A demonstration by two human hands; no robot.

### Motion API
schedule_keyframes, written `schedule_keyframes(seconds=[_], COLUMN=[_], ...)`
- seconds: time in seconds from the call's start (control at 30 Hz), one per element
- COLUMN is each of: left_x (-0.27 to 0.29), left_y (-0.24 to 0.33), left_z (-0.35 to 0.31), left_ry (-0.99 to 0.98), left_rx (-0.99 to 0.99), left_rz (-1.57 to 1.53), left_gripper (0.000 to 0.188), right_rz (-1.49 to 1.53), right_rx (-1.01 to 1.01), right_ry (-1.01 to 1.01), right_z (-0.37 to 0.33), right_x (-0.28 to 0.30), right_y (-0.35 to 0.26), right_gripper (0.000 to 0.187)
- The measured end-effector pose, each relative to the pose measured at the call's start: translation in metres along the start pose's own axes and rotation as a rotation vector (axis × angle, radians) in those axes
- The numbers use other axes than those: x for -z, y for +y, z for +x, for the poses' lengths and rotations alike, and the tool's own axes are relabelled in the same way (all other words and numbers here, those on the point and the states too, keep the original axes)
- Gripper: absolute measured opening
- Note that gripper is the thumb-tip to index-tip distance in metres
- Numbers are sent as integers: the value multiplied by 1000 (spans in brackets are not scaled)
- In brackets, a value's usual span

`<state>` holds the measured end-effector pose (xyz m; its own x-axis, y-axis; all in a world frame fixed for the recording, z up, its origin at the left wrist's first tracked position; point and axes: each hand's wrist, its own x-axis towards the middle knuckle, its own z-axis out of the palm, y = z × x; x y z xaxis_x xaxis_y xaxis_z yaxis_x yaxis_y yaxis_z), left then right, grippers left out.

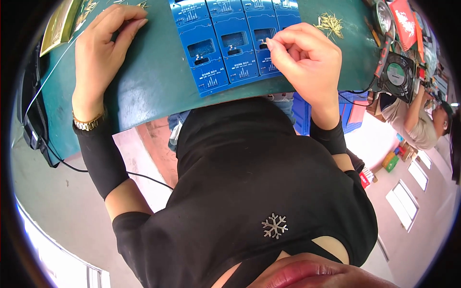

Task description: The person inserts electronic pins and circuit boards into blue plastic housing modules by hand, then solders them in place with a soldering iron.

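Note:
A panel of joined blue circuit boards point(235, 67) lies on the green work surface, with rectangular cutouts and small parts on it. My right hand point(309, 62) is over the panel's right part, thumb and forefinger pinched on a small thin pin point(264, 43) at a cutout. To the left of the panel and apart from it, my left hand point(105, 48) is curled, with thumb and forefinger tips together. Whatever may be between those tips is too small to make out. A loose pile of thin brass-coloured pins point(330, 25) lies beyond my right hand.
A yellowish tray point(60, 26) stands at the far left, with loose pins beside it. On the right are a black fan point(398, 74), red-handled tools and a red packet point(404, 21). Another person point(415, 120) is at the right edge. The table's front edge point(158, 116) runs before me.

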<state>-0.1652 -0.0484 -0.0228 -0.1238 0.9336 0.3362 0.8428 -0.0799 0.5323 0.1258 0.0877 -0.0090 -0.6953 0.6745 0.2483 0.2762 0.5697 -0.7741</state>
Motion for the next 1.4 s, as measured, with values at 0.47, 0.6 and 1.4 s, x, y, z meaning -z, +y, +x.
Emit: schedule_keyframes(seconds=[0.47,0.6,1.4], left_x=[2,2,6], left_y=[4,4,2], left_z=[-1,0,-3], left_ry=[-21,-27,-7], left_rx=[-20,-20,-25], left_rz=[-3,1,10], left_gripper=[13,12,13], right_rz=[-49,-21,-275], right_rx=[-40,-107,110], right_ry=[-33,-66,-189], right_z=[6,7,16], right_x=[2,4,5], right_y=[-3,-7,-14], right_gripper=[6,5,8])
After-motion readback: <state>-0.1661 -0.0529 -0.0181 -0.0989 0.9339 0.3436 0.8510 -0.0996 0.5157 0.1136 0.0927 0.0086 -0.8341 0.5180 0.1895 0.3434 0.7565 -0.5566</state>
